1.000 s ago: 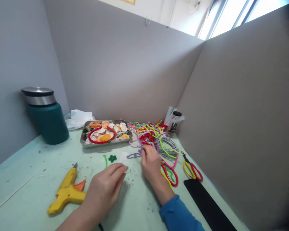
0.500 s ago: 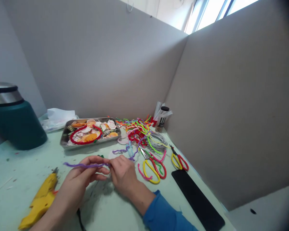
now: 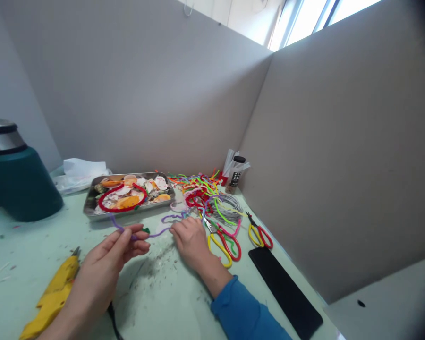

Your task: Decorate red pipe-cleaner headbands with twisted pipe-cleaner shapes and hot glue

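Note:
A purple pipe cleaner (image 3: 159,233) stretches between my two hands above the table. My left hand (image 3: 118,248) pinches it between thumb and fingers, and its bent free end sticks up past the thumb. The other end meets the fingertips of my right hand (image 3: 191,238), which are closed and turned down, so the grip itself is partly hidden. Just beyond my right hand lie another wavy purple pipe cleaner (image 3: 172,217) and scissors (image 3: 221,241) with red and yellow handles. A small green piece (image 3: 146,230) shows behind my left fingers.
A metal tray (image 3: 88,215) of shells carries a red pipe cleaner ring (image 3: 104,208). Behind my right hand sits a tangle of coloured pipe cleaners (image 3: 201,189) beside coiled grey wire (image 3: 233,208). A yellow glue gun (image 3: 56,288), teal bottle (image 3: 28,184), small pliers (image 3: 260,233) and black strip (image 3: 285,293) lie around.
My hands have moved apart, the right one rightward and the left slightly left. More of the purple pipe cleaner now shows between them, and its free end has tilted up.

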{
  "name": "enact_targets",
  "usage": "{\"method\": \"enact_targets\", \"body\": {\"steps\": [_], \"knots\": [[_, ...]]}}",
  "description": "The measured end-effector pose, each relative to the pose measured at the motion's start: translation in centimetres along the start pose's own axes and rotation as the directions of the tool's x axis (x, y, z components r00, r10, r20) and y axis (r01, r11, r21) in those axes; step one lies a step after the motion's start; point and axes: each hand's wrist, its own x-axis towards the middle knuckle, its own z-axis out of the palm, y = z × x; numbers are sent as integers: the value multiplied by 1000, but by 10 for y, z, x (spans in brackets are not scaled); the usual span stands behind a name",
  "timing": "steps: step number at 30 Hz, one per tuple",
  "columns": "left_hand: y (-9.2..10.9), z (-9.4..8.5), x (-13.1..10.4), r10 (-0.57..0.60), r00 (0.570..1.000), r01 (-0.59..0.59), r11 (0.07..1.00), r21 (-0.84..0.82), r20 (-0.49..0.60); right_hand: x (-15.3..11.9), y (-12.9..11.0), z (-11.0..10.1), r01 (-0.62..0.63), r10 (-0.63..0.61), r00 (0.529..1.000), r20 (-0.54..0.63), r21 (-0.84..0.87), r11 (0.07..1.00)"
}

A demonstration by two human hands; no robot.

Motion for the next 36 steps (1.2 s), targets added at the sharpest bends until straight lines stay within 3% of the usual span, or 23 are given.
{"method": "enact_targets", "body": {"steps": [6,15,25,31,36], "knots": [[-1,-3,1,-1,1000,1,1000,7,-4,2,17,-6,-87,86,996,-21,-72,994],[-1,-3,2,38,999,-38,999,11,-14,4,15,-6,-158,162,986,24,-134,978],[-5,-9,1,6,1000,-9,988,153,22,6,33,-2,-416,442,895,59,-248,875],[-9,-6,3,-20,996,3,983,185,91,16,20,-28,-342,371,922,107,-220,913],[-6,-1,-2,-18,994,-4,978,207,105,52,42,-50,-312,337,937,95,-210,926]]}}
